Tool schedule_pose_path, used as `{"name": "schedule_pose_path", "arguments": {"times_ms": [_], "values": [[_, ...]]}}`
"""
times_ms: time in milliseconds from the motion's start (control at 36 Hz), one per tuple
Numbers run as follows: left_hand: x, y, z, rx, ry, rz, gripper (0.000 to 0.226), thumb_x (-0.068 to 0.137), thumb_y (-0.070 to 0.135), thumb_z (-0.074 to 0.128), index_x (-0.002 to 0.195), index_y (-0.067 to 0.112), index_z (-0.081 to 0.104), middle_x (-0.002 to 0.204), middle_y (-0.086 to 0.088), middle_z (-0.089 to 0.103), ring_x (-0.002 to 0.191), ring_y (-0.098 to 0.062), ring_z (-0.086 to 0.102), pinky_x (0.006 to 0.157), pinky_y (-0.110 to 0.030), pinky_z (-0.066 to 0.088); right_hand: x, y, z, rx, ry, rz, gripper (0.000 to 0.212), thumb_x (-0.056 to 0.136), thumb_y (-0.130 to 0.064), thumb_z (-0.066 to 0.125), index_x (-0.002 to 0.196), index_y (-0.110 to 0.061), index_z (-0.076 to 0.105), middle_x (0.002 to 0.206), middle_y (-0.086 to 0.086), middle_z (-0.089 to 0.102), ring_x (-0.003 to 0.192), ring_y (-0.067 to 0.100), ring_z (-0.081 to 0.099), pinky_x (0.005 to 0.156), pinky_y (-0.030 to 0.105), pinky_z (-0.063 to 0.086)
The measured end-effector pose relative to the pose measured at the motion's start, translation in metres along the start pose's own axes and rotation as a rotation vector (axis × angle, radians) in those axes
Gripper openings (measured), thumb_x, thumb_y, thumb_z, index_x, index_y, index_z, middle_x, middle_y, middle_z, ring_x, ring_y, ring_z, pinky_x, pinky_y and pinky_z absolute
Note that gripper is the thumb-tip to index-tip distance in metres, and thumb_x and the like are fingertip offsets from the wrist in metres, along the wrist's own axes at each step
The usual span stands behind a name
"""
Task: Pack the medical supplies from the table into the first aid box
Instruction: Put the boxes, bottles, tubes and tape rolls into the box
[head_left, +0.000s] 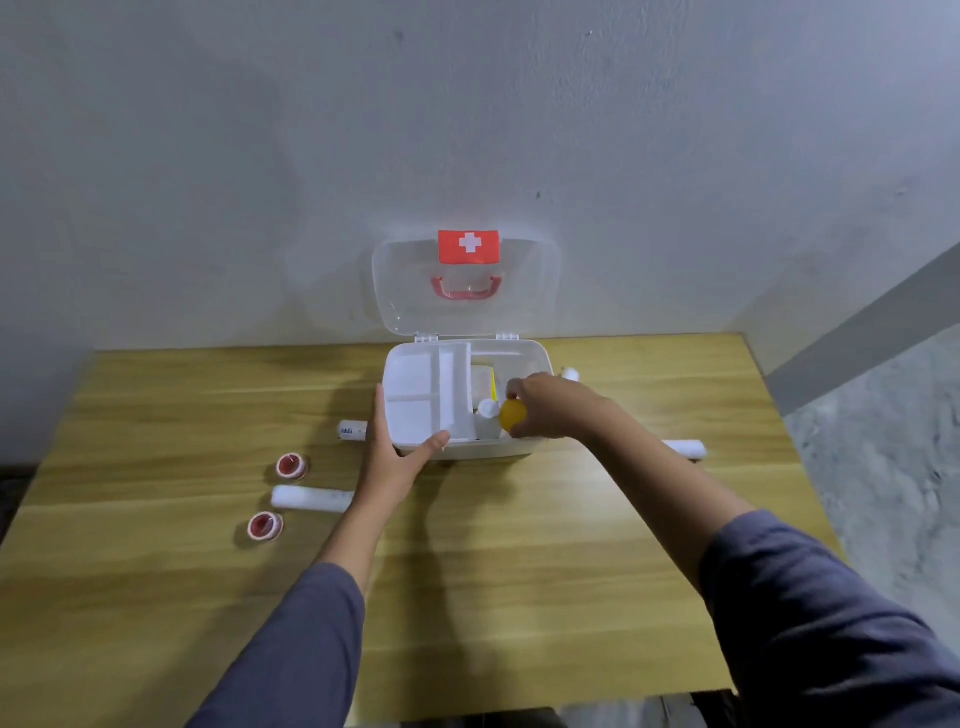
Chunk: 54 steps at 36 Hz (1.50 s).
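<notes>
First aid box (493, 451) open on wooden table (519, 571), grey wall (467, 130) behind, left hand (396, 457) spread against its corner, right hand (551, 408) pinching yellow ball (513, 414)

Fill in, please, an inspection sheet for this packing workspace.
Surface: wooden table.
Job's things: first aid box open, lid upright; two tape rolls, white roll and small tube left of it; another white roll right.
Clutter: nothing seen.
Hands: left hand braces the box's front left corner; right hand holds a yellow item over the right compartment.
Cables: nothing seen.
Surroundings: grey wall behind, speckled floor at right.
</notes>
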<state>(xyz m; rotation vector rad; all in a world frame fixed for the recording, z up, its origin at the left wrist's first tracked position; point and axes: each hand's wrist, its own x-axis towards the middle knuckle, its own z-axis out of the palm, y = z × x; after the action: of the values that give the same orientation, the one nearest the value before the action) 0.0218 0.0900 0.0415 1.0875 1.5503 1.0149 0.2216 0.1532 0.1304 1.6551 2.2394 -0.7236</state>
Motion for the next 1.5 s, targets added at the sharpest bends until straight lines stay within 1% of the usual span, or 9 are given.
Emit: {"name": "schedule_pose_path", "arguments": {"times_ms": [194, 417, 583, 778, 889, 1000, 1167, 1333, 1500], "values": [[0.0, 0.0, 0.0, 0.007, -0.001, -0.003, 0.113, 0.06, 0.053, 0.078, 0.147, 0.034, 0.009, 0.156, 0.008, 0.019, 0.141, -0.011, 0.02, 0.115, -0.046, 0.025, -0.007, -0.005, -0.007, 0.001, 0.011, 0.023, 0.015, 0.08, -0.014, 0.052, 0.09, -0.009, 0.043, 0.086, 0.007, 0.05, 0.074, 0.024, 0.046, 0.047, 0.026, 0.026], [0.001, -0.003, 0.0, 0.017, -0.007, -0.006, 0.116, 0.055, 0.061, 0.077, 0.146, 0.037, 0.008, 0.155, 0.008, 0.02, 0.141, -0.013, 0.021, 0.114, -0.047, 0.026, -0.01, -0.001, -0.003, 0.083, 0.108, 0.052, 0.026, 0.075, -0.019, 0.062, 0.096, -0.004, 0.066, 0.091, 0.015, 0.065, 0.084, 0.027, 0.057, 0.075, 0.035, 0.042], [0.001, -0.001, 0.002, 0.012, 0.018, 0.016, 0.107, 0.068, 0.039, 0.079, 0.148, 0.029, 0.01, 0.156, 0.006, 0.018, 0.142, -0.012, 0.019, 0.116, -0.041, 0.023, -0.015, -0.001, 0.001, 0.101, 0.211, 0.064, 0.012, 0.072, -0.005, 0.063, 0.08, 0.003, 0.066, 0.07, 0.014, 0.054, 0.069, 0.028, 0.048, 0.071, 0.035, 0.046], [0.001, -0.001, -0.001, 0.028, 0.001, 0.008, 0.109, 0.058, 0.058, 0.077, 0.145, 0.036, 0.014, 0.153, 0.006, 0.027, 0.14, -0.013, 0.026, 0.113, -0.047, 0.029, -0.014, -0.002, 0.008, 0.137, 0.273, 0.036, 0.011, 0.074, -0.001, 0.057, 0.065, -0.007, 0.059, 0.05, -0.001, 0.037, 0.059, 0.023, 0.041, 0.071, 0.034, 0.047], [0.001, -0.001, -0.001, 0.033, 0.002, 0.022, 0.108, 0.061, 0.054, 0.078, 0.145, 0.036, 0.013, 0.154, 0.007, 0.024, 0.14, -0.013, 0.023, 0.114, -0.047, 0.027, -0.014, -0.01, 0.014, 0.211, 0.339, 0.009, 0.007, 0.081, -0.008, 0.058, 0.079, -0.004, 0.063, 0.067, 0.009, 0.055, 0.072, 0.027, 0.047, 0.053, 0.026, 0.031], [0.0, 0.001, 0.001, 0.031, 0.012, 0.03, 0.105, 0.068, 0.041, 0.078, 0.147, 0.031, 0.011, 0.155, 0.007, 0.021, 0.141, -0.012, 0.02, 0.115, -0.04, 0.025, -0.01, -0.009, 0.022, 0.334, 0.414, -0.015, 0.019, 0.081, -0.009, 0.064, 0.097, 0.0, 0.064, 0.101, 0.016, 0.065, 0.092, 0.03, 0.058, 0.076, 0.033, 0.043], [-0.001, 0.0, 0.002, 0.04, 0.032, 0.03, 0.102, 0.072, 0.033, 0.077, 0.148, 0.027, 0.01, 0.156, 0.006, 0.018, 0.141, -0.011, 0.018, 0.116, -0.041, 0.022, -0.009, -0.005, 0.031, 0.421, 0.452, -0.001, 0.025, 0.082, -0.007, 0.064, 0.106, 0.0, 0.062, 0.106, 0.017, 0.063, 0.1, 0.031, 0.056, 0.082, 0.036, 0.045], [-0.001, 0.001, 0.0, 0.02, 0.002, 0.041, 0.101, 0.071, 0.036, 0.078, 0.147, 0.03, 0.012, 0.155, 0.007, 0.021, 0.14, -0.009, 0.021, 0.116, -0.04, 0.022, -0.019, 0.007, 0.039, 0.59, 0.632, -0.086, 0.027, 0.085, -0.014, 0.061, 0.112, -0.009, 0.062, 0.114, 0.006, 0.065, 0.104, 0.018, 0.058, 0.083, 0.019, 0.04], [-0.003, 0.004, 0.002, 0.025, 0.006, 0.052, 0.099, 0.074, 0.029, 0.075, 0.148, 0.026, 0.009, 0.155, 0.008, 0.019, 0.14, -0.007, 0.019, 0.116, -0.035, 0.021, -0.042, 0.052, 0.069, 0.695, 0.885, 0.106, 0.028, 0.086, -0.008, 0.059, 0.113, -0.004, 0.059, 0.117, 0.013, 0.06, 0.109, 0.023, 0.055, 0.094, 0.026, 0.04]]}}
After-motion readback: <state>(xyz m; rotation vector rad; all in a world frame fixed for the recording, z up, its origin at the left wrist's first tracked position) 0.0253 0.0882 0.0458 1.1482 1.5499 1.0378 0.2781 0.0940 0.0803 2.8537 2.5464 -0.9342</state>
